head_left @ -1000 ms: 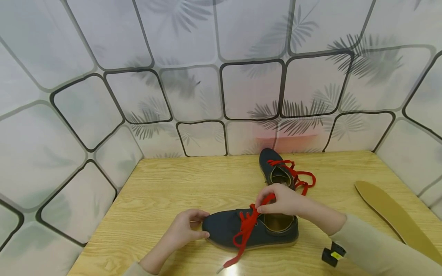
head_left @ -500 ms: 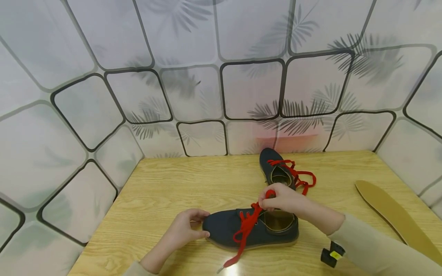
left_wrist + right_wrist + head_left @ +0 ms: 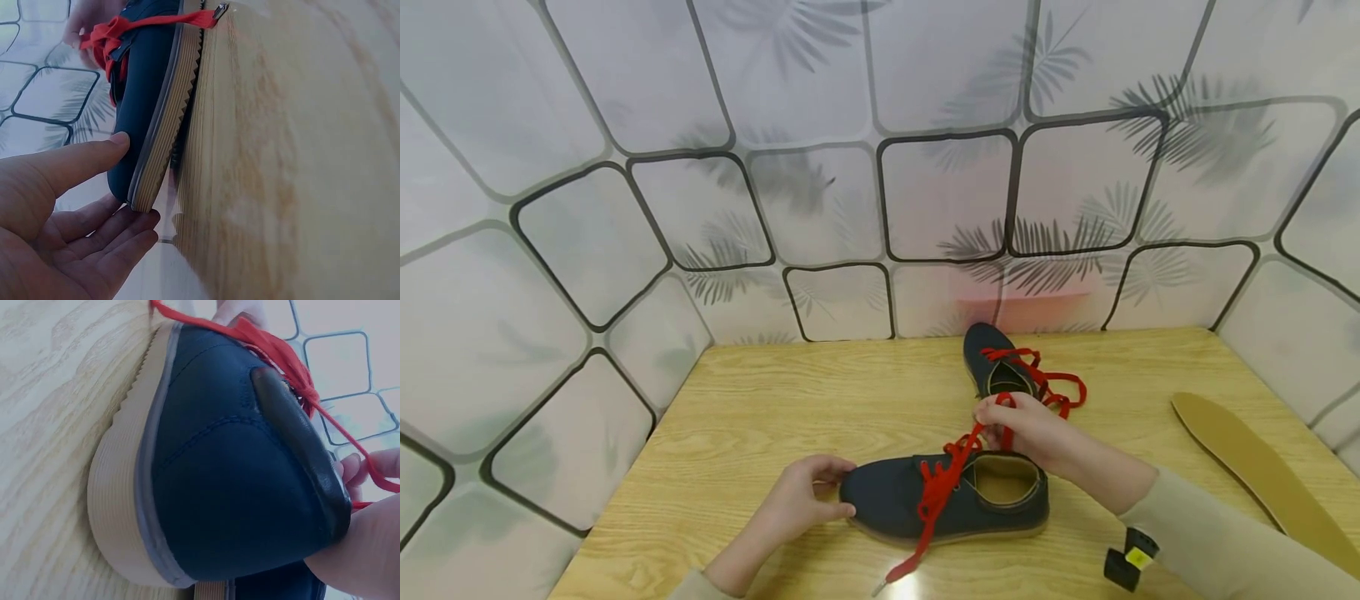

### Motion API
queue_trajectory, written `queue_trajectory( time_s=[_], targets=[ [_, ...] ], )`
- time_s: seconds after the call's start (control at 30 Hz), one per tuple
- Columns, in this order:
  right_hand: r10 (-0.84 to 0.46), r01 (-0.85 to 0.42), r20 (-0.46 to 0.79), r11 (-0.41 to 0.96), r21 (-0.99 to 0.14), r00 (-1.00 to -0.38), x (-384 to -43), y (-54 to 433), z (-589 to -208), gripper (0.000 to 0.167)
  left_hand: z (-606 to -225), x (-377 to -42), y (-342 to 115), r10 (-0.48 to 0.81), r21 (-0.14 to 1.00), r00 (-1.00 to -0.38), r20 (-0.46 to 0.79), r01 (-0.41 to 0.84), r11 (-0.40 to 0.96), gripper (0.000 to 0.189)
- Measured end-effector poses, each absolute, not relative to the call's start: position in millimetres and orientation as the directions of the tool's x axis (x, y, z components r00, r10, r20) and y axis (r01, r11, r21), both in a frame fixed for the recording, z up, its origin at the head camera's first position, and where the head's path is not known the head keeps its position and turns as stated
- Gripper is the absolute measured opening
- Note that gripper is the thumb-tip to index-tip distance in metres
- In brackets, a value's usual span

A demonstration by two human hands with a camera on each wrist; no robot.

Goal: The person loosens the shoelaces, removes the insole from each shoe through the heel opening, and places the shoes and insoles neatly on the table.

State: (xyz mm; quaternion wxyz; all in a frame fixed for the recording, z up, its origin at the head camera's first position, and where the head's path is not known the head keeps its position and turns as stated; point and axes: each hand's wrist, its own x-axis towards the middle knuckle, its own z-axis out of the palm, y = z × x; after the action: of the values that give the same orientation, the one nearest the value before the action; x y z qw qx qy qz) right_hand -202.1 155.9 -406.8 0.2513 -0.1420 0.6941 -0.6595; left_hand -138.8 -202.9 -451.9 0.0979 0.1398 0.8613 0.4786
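Observation:
A dark blue shoe (image 3: 887,496) with a tan ribbed sole lies sideways on the table, toe to the left. My left hand (image 3: 797,500) holds its toe; in the left wrist view the thumb (image 3: 117,142) rests on the upper and the fingers are at the sole's tip. Above the shoe's opening, my right hand (image 3: 1030,427) pinches a red shoelace (image 3: 976,435), drawn taut from the lacing. The lace's other end, metal-tipped, hangs over the near side onto the table. The right wrist view shows the shoe's heel (image 3: 212,487) up close.
A second dark blue shoe (image 3: 981,342) with loose red laces stands behind, partly hidden by my right hand. A tan insole (image 3: 1247,458) lies at the right on the wooden table (image 3: 805,392). A patterned curtain (image 3: 940,192) surrounds the table at the back and sides.
My right hand has moved slightly right and up, stretching the lace between it and the lacing, and the shoe's opening now shows more. The left hand and the shoe have stayed in place.

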Motion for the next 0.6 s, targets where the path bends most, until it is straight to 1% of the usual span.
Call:
queue_trajectory(
  time_s=[0.07, 0.17, 0.3, 0.37, 0.53, 0.6],
  targets=[
    [-0.534, 0.118, -0.149, 0.093, -0.989, -0.832, -201.5, 155.5, -406.8, 0.015, -451.9, -138.8, -202.8, 0.333, 0.852, -0.942, -0.037, 0.144, 0.503, 0.049],
    [-0.552, 0.063, -0.132, 0.142, -0.988, -0.823, -200.4, 154.2, -405.7, 0.012, -452.0, -139.0, -202.8, 0.332, 0.853, -0.942, -0.038, 0.143, 0.502, 0.049],
    [-0.574, -0.033, -0.115, 0.241, -0.970, -0.811, -198.7, 152.1, -404.1, 0.023, -452.6, -139.4, -202.9, 0.334, 0.852, -0.942, -0.033, 0.148, 0.502, 0.049],
    [-0.585, -0.112, -0.088, 0.297, -0.948, -0.806, -197.9, 150.6, -403.5, 0.025, -452.8, -139.3, -203.0, 0.335, 0.851, -0.942, -0.032, 0.150, 0.503, 0.049],
    [-0.634, -0.308, -0.022, 0.405, -0.861, -0.773, -196.3, 146.9, -402.2, 0.014, -452.0, -138.7, -202.6, 0.333, 0.849, -0.943, -0.032, 0.150, 0.507, 0.048],
    [-0.655, -0.352, -0.014, 0.423, -0.835, -0.755, -196.4, 145.9, -401.5, 0.012, -451.6, -138.6, -202.4, 0.331, 0.850, -0.943, -0.032, 0.149, 0.506, 0.048]
  ],
)
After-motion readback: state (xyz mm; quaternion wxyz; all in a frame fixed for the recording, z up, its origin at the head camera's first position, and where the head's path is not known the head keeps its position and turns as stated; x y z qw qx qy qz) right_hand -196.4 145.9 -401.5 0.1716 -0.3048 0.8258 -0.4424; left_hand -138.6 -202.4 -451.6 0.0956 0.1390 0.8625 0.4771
